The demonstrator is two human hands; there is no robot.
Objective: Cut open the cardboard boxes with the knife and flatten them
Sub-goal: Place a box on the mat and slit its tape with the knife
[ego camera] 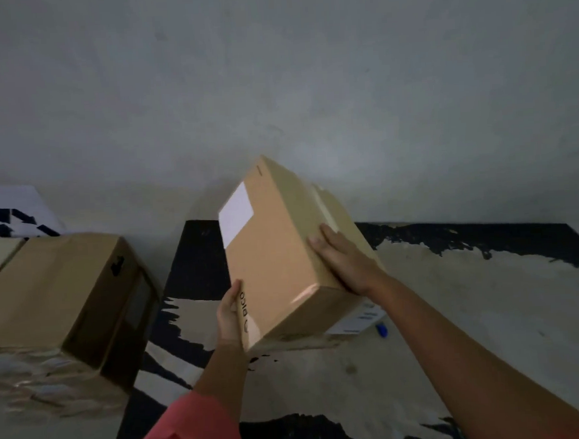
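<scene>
The left hand (pixel 229 316) clasps the lower left edge of a closed cardboard box (pixel 277 264), thumb on its front. The right hand (pixel 343 260) presses flat, fingers straight, on its right side. The box is held tilted at centre, uncut and unflattened. At four o'clock lies a small blue object (pixel 382 330) — possibly the knife. At nine o'clock a larger box (pixel 55 294) stands unflattened.

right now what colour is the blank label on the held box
White, a plain label on the tan box; head view.
</scene>
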